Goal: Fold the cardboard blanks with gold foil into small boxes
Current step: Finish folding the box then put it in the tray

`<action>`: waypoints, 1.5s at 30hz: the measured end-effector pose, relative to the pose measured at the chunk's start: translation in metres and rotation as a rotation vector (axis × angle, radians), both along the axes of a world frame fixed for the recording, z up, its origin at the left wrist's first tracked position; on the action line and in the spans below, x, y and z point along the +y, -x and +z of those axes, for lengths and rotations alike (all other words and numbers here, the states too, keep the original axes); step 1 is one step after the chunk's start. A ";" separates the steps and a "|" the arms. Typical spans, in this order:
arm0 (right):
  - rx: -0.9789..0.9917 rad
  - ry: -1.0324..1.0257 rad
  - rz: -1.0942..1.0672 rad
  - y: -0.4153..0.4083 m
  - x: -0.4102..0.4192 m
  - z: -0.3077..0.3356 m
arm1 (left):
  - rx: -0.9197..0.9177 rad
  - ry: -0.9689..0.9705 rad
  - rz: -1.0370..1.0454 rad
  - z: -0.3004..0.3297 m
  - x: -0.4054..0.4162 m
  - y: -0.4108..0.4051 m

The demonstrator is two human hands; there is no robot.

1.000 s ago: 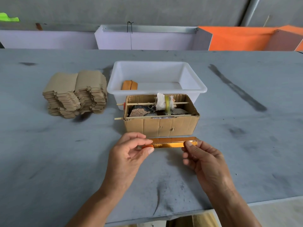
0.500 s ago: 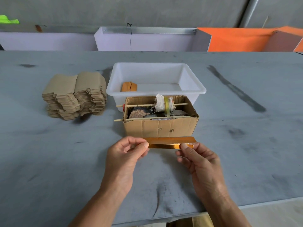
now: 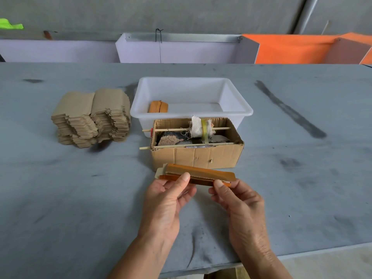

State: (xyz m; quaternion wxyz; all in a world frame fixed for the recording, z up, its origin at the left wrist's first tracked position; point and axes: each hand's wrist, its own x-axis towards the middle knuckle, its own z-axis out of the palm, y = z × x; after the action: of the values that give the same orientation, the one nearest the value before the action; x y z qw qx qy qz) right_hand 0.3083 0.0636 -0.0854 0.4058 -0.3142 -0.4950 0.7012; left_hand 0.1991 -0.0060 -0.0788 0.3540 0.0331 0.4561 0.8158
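Observation:
I hold a long gold-foil cardboard blank [image 3: 199, 174] just above the table, in front of the brown box. My left hand [image 3: 167, 200] pinches its left part, thumb on the near face. My right hand [image 3: 237, 200] pinches its right end, thumb on top. The blank is partly folded into a narrow flat sleeve, with an upper flap raised and a plain tab sticking out at the left. A stack of flat brown blanks [image 3: 90, 117] lies at the left of the table. One folded gold box [image 3: 158, 107] lies in the white plastic tub [image 3: 237, 103].
An open brown cardboard box [image 3: 197, 156] stands between the tub and my hands, with sticks, a cloth roll and stones inside. Low white and orange partitions [image 3: 181, 50] run along the table's far edge. The near table edge is below my wrists.
The blank has tilted and opened so its upper flap and left tab show. My left hand has shifted from the blank's left end toward its middle; both hands keep hold.

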 end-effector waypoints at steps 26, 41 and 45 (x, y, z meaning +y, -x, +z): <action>0.039 0.122 0.054 -0.005 0.012 -0.001 | 0.925 0.222 -0.166 0.009 -0.024 0.035; 0.088 0.184 0.015 -0.004 0.008 0.003 | 0.919 0.130 -0.168 0.006 -0.020 0.031; 0.085 0.178 -0.012 -0.001 0.006 0.007 | 0.922 0.160 -0.149 0.004 -0.019 0.032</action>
State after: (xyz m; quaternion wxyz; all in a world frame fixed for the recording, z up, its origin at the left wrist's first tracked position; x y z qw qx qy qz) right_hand 0.3091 0.0695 -0.0783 0.4009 -0.3220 -0.4113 0.7526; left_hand 0.1670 -0.0254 -0.0750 0.1734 0.3971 0.6236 0.6506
